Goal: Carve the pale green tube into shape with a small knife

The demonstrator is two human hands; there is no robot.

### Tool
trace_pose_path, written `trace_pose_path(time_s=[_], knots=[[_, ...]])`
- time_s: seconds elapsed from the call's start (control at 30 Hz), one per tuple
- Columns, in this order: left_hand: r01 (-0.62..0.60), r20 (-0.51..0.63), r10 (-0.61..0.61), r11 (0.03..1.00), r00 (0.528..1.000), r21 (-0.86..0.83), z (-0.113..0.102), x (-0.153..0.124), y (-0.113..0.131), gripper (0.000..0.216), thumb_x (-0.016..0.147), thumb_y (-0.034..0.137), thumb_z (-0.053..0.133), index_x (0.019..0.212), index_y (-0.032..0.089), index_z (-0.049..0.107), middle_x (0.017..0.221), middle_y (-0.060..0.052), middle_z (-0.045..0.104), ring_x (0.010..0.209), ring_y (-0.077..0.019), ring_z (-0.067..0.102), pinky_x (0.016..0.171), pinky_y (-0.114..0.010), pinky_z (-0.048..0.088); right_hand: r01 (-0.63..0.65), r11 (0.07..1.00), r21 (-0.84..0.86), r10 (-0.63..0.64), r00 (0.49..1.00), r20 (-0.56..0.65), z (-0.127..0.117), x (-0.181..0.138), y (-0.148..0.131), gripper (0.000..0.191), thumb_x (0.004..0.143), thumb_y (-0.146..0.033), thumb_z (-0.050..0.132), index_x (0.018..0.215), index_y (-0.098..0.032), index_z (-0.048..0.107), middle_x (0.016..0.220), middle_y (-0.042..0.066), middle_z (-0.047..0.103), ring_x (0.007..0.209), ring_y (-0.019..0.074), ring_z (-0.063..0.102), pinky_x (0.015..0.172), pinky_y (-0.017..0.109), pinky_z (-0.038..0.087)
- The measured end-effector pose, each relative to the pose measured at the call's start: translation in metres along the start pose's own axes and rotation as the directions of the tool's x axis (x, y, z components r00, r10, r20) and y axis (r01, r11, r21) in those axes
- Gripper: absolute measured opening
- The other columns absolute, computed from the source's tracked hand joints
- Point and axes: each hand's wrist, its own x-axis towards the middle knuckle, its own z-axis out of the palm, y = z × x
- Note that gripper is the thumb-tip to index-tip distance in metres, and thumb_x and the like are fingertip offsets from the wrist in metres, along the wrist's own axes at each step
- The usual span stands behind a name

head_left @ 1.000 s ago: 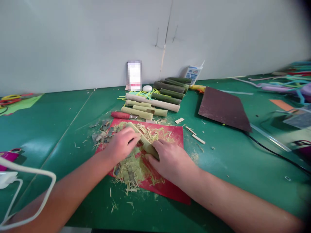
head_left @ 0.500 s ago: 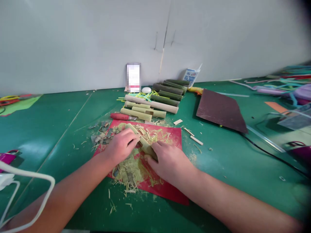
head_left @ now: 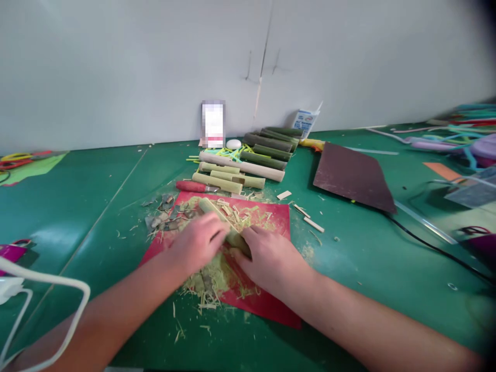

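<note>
A pale green bamboo piece [head_left: 210,207] lies slanted over the red sheet [head_left: 271,305], its far end pointing up and left. My right hand [head_left: 267,253] is closed around its near end. Against the middle of the bamboo, my left hand [head_left: 203,237] is closed and slightly blurred by motion; whatever it pinches is hidden by the fingers. Shavings and fine dust [head_left: 207,279] cover much of the sheet. Just beyond the sheet's far edge rests a red-handled knife [head_left: 191,186], with its blade toward the right.
Behind the sheet lie cut bamboo lengths [head_left: 253,170], pale and dark green. A phone [head_left: 213,124] leans on the wall near a white round object [head_left: 233,144]. To the right are a dark brown board [head_left: 352,178] and a black cable [head_left: 434,248]. A white cable [head_left: 73,283] hangs at left.
My left hand has slid along the bamboo toward me and slightly right, showing more of the far end. My right hand keeps its place on the near end.
</note>
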Motion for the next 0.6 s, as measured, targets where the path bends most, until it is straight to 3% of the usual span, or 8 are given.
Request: trace_pose_path(time_s=[0.03, 0.17, 0.3, 0.33, 0.43, 0.47, 0.6], knots=[[-0.018, 0.041, 0.019, 1.0, 0.999, -0.019, 0.0, 0.0001, -0.0002, 0.019, 0.09, 0.023, 0.046, 0.083, 0.017, 0.064, 0.076, -0.003, 0.059, 0.069, -0.0128, 0.055, 0.065, -0.025, 0.044, 0.003, 1.0, 0.004, -0.003, 1.0, 0.0, 0.0001, 0.0, 0.0001, 0.018, 0.081, -0.034, 0.048, 0.078, -0.018, 0.056, 0.076, 0.002, 0.06, 0.063, 0.015, 0.056, 0.05, 0.027, 0.029], [0.048, -0.16, -0.039, 0.997, 0.986, 0.055, 0.0002, 0.0012, -0.0013, 0.019, 0.088, 0.023, 0.05, 0.075, 0.016, 0.062, 0.075, -0.004, 0.059, 0.073, -0.0152, 0.055, 0.07, -0.029, 0.045, 0.009, 1.0, -0.004, -0.009, 1.0, -0.016, 0.0001, 0.0001, 0.0, 0.021, 0.082, -0.036, 0.046, 0.078, -0.018, 0.055, 0.078, 0.003, 0.06, 0.064, 0.0157, 0.056, 0.051, 0.028, 0.03], [-0.03, 0.066, 0.032, 0.999, 0.997, -0.033, 0.0019, -0.002, 0.0051, 0.019, 0.09, 0.023, 0.046, 0.083, 0.017, 0.062, 0.079, -0.004, 0.06, 0.071, -0.0129, 0.055, 0.066, -0.026, 0.045, 0.008, 1.0, 0.011, -0.008, 1.0, 0.01, -0.0004, 0.0003, -0.0002, 0.018, 0.082, -0.034, 0.047, 0.08, -0.018, 0.055, 0.078, 0.003, 0.061, 0.064, 0.0154, 0.056, 0.052, 0.028, 0.031], [-0.038, 0.059, 0.04, 0.999, 0.997, -0.026, 0.0019, -0.0026, 0.0053, 0.017, 0.09, 0.022, 0.046, 0.085, 0.018, 0.062, 0.078, -0.003, 0.06, 0.07, -0.0128, 0.055, 0.065, -0.026, 0.045, 0.006, 1.0, 0.013, -0.006, 1.0, 0.008, -0.0005, 0.0003, -0.0002, 0.019, 0.082, -0.034, 0.047, 0.079, -0.018, 0.055, 0.078, 0.003, 0.061, 0.065, 0.0155, 0.057, 0.052, 0.028, 0.031], [0.024, -0.146, -0.013, 0.997, 0.989, 0.072, 0.0013, -0.0036, 0.0028, 0.017, 0.088, 0.021, 0.049, 0.077, 0.017, 0.061, 0.076, -0.004, 0.059, 0.074, -0.015, 0.056, 0.07, -0.029, 0.046, -0.006, 1.0, 0.009, 0.006, 1.0, -0.011, 0.0002, 0.0006, 0.0003, 0.022, 0.082, -0.037, 0.047, 0.078, -0.018, 0.055, 0.078, 0.003, 0.061, 0.066, 0.0161, 0.057, 0.052, 0.028, 0.031], [0.029, -0.16, -0.016, 0.997, 0.987, 0.077, 0.0016, -0.0041, 0.0026, 0.018, 0.088, 0.022, 0.049, 0.076, 0.017, 0.061, 0.076, -0.004, 0.059, 0.074, -0.0152, 0.056, 0.07, -0.029, 0.046, -0.007, 1.0, 0.009, 0.007, 1.0, -0.01, 0.0007, 0.0007, 0.0005, 0.021, 0.082, -0.037, 0.047, 0.078, -0.018, 0.056, 0.078, 0.003, 0.06, 0.065, 0.016, 0.057, 0.052, 0.028, 0.031], [-0.052, 0.061, 0.054, 0.998, 0.997, -0.028, 0.0044, -0.0062, 0.005, 0.017, 0.09, 0.022, 0.046, 0.089, 0.017, 0.062, 0.079, -0.003, 0.059, 0.071, -0.0118, 0.055, 0.067, -0.025, 0.045, -0.002, 1.0, 0.024, 0.002, 1.0, 0.005, 0.0023, 0.0011, 0.0014, 0.019, 0.082, -0.035, 0.048, 0.079, -0.018, 0.056, 0.077, 0.003, 0.06, 0.064, 0.0148, 0.056, 0.052, 0.027, 0.03]])
